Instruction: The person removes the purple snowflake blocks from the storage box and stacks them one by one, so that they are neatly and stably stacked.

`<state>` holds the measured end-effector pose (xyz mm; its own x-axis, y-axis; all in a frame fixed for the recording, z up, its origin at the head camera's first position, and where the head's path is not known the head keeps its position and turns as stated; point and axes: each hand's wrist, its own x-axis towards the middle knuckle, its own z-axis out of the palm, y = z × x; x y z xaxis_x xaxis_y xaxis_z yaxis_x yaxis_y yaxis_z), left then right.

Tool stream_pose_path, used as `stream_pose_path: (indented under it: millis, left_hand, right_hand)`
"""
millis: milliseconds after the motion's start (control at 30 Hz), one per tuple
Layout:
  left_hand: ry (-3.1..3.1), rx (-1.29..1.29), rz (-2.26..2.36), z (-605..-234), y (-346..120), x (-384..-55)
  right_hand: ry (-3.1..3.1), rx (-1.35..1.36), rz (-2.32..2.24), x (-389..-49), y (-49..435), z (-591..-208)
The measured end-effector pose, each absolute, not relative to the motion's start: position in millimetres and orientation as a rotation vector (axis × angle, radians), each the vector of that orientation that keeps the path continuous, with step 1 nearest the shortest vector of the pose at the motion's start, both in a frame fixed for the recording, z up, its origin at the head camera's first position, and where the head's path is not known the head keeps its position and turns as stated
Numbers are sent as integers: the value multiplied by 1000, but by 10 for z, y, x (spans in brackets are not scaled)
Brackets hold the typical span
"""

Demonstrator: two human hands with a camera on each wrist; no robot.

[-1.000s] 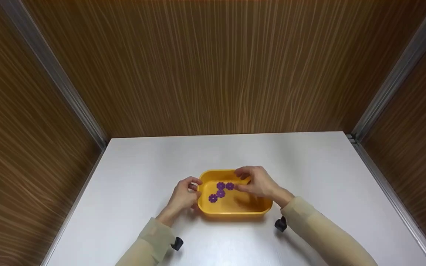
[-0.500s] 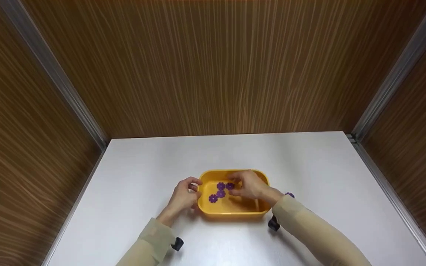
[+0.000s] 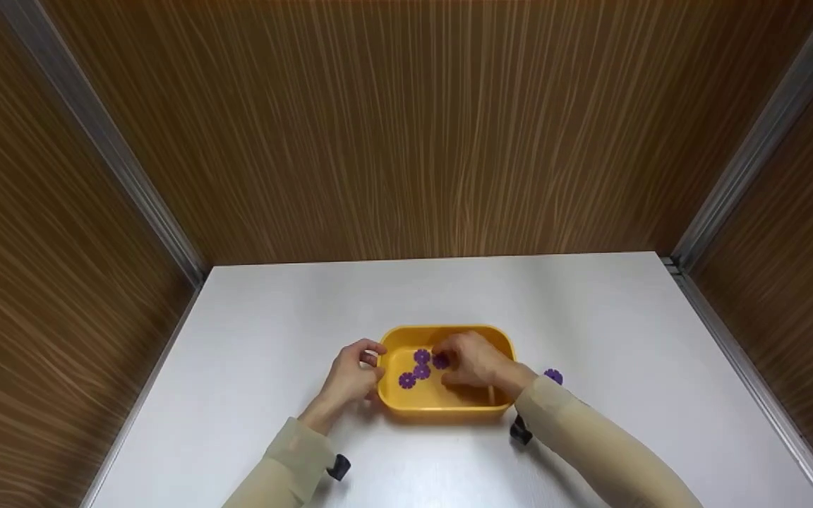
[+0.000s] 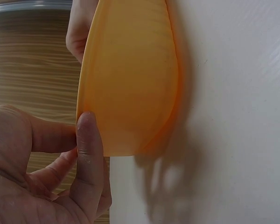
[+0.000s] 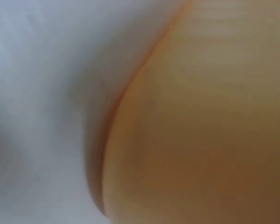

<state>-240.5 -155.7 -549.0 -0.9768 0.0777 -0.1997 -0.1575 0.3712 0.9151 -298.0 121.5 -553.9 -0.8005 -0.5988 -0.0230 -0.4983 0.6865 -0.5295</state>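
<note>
My left hand (image 3: 351,372) pinches the left rim of a yellow plastic tray (image 3: 442,408); in the left wrist view, the thumb and fingers (image 4: 89,144) meet at the edge of its wall (image 4: 130,84). Several purple flower-shaped pieces (image 3: 407,380) lie on the tray's floor. Inside the tray, my right hand (image 3: 477,361) reaches over the rightmost piece (image 3: 440,361), its fingers close to or touching it and the thumb a little apart. The right wrist view shows only the tray's outer wall (image 5: 200,130) and the table, no hand.
Another purple flower-shaped piece (image 3: 553,375) lies on the white table (image 3: 293,310) right of the tray, beside my right sleeve (image 3: 590,437). Wood-grain panels (image 3: 406,127) stand at the back and both sides.
My right hand has moved left and down into the tray, and the rightmost piece has shifted slightly. The flower piece outside, hidden a second ago, has come into view. The left hand stays put.
</note>
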Motion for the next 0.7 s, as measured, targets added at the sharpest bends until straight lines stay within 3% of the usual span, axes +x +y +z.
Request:
stream_pose_path:
  millis: [700]
  left_hand:
    - [2424, -98, 1643, -5483, -1540, -2398]
  right_hand:
    - [2653, -913, -727, -2999, 1225, -5589]
